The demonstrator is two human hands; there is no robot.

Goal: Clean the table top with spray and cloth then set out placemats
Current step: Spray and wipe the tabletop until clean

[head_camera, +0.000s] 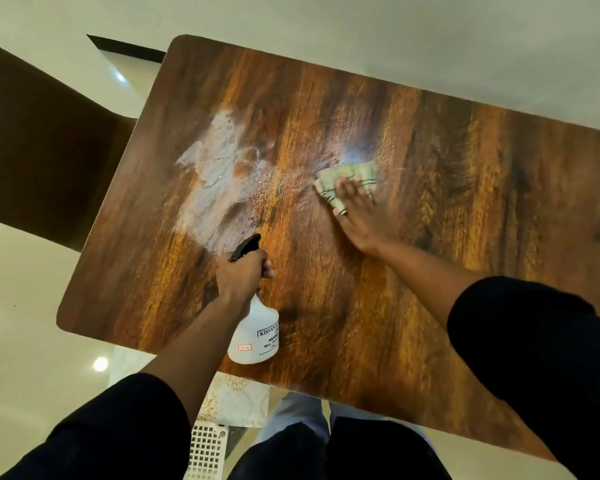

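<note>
Your table (430, 209) fills the view, a dark wood-grain top with rounded corners, and a whitish wet patch of spray (219, 174) lies on its left part. Your left hand (245, 277) is curled round the neck of the bottle (255, 336), fingers wrapped at the black trigger head, which points toward the wet patch. The bottle is white with a printed label, and it leans over the near edge of the table; whether its base touches the top cannot be told.

Your right hand (355, 216) lies flat with straight fingers on the cloth (349, 178), pressing it to the table just right of the spray. The cloth is pale green with dark stripes and bunched under your fingertips; the hand is slightly blurred. Both sleeves are black.

Below the near edge, by your legs, a patterned placemat (236, 400) shows, with a white lattice basket (207, 448) in front of it. A dark chair (39, 147) stands at the left of the table.
</note>
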